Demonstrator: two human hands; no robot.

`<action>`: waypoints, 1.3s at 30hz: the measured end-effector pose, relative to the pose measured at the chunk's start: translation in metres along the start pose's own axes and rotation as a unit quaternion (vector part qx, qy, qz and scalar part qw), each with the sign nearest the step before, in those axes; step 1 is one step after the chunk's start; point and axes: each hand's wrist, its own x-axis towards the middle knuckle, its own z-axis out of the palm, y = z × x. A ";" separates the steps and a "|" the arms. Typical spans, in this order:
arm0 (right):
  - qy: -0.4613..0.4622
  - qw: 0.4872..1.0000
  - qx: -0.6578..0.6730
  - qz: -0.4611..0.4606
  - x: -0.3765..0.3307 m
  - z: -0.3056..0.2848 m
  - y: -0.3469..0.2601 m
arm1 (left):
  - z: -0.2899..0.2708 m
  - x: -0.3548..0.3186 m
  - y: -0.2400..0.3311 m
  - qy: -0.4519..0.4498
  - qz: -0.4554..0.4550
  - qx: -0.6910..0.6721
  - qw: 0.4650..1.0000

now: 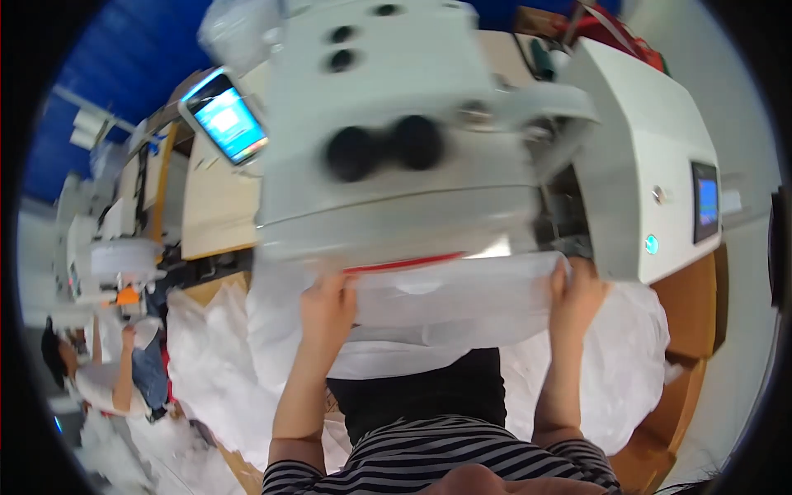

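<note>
A thin white fabric sheet (462, 309) is stretched between my two hands along the front edge of a large white machine (396, 210). My left hand (328, 307) grips the sheet's edge at the left, close to a red strip (404, 263) on the machine's lower front. The right corner is pinched in my right hand (579, 295), beside the grey metal parts under the machine's arm. From both hands the sheet sags toward my lap. My fingertips are partly hidden by the fabric and the blur.
A white control box with a small screen (706, 202) stands at the right. A lit tablet-like display (223, 115) is mounted at the left, over a wooden table (219, 202). Piles of white material (210, 355) bulge on both sides. Another person (111, 375) works at far left.
</note>
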 end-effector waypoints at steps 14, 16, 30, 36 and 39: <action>0.081 0.994 0.077 0.002 0.033 0.042 -0.043 | 0.000 0.023 -0.054 0.182 0.063 0.081 0.978; 0.005 0.990 0.083 -0.113 0.037 0.038 -0.084 | 0.006 0.005 -0.060 0.150 0.008 0.028 0.988; -0.044 0.994 0.101 -0.024 0.009 0.107 -0.072 | -0.018 -0.006 -0.112 0.132 -0.100 0.019 0.986; -0.122 0.962 0.227 0.085 0.011 0.090 -0.106 | -0.055 -0.010 -0.096 0.197 -0.054 0.212 0.956; -0.215 0.895 0.385 0.068 0.017 0.071 -0.134 | -0.049 -0.007 -0.091 0.222 -0.087 0.011 0.971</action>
